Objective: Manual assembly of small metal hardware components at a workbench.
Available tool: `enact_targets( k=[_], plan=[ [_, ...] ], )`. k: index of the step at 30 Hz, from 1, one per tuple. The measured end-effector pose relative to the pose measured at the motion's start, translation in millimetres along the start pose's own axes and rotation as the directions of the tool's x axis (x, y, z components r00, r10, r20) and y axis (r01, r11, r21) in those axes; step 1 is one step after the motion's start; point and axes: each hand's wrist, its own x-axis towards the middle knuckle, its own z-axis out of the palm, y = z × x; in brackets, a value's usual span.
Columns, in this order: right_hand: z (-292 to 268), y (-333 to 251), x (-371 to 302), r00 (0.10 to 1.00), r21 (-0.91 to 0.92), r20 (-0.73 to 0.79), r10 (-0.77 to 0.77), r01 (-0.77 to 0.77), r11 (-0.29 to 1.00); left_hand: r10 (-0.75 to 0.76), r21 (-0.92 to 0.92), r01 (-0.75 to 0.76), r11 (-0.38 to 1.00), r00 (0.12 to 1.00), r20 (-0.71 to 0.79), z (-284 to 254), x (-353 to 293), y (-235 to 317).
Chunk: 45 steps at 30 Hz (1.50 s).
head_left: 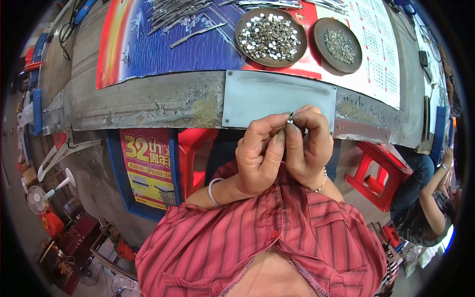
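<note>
Grey and worn, the bench point(148, 101) stretched across in front of the person. Near its close edge, the right hand point(311, 148) pinched a small shiny metal piece point(290, 120) between thumb and forefinger; the left hand point(260, 158) crowded beside it, though whether its fingers gripped the piece too, I couldn't tell. Beyond lay a pale plate point(267, 101), then a brown dish point(270, 63) of silvery discs point(272, 37), a smaller dish point(342, 69) of tiny metal bits point(339, 46) and, farthest, piled metal strips point(180, 12).
</note>
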Motion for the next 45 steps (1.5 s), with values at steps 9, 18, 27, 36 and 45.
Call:
enact_targets(
  k=[9,18,27,36,45],
  plan=[
    [-8.8,-31.6,11.4,0.775,0.415,0.120,0.621,-0.607,0.677,-0.087,-0.043,0.088,0.995,0.996,0.031,4.2,-0.8,-4.0],
    [-1.5,-12.2,-2.0,0.973,0.073,0.080,0.217,-0.223,0.972,-0.127,-0.137,0.140,0.981,0.987,0.103,-10.2,9.5,13.2],
    [15.3,-9.0,-15.8,0.997,-0.184,0.016,0.075,-0.071,0.980,-0.107,-0.034,0.111,0.993,0.987,0.117,-15.8,-0.4,3.1],
    [4.5,-10.4,13.7,0.985,0.217,0.172,0.019,-0.057,0.975,-0.028,0.042,0.024,0.999,0.995,0.095,-27.3,-1.2,22.1],
    [46.3,-36.2,-23.2,0.992,-0.180,0.022,0.125,-0.119,0.976,0.172,0.001,-0.172,0.985,0.981,-0.088,-45.4,-19.0,21.8]
  ],
)
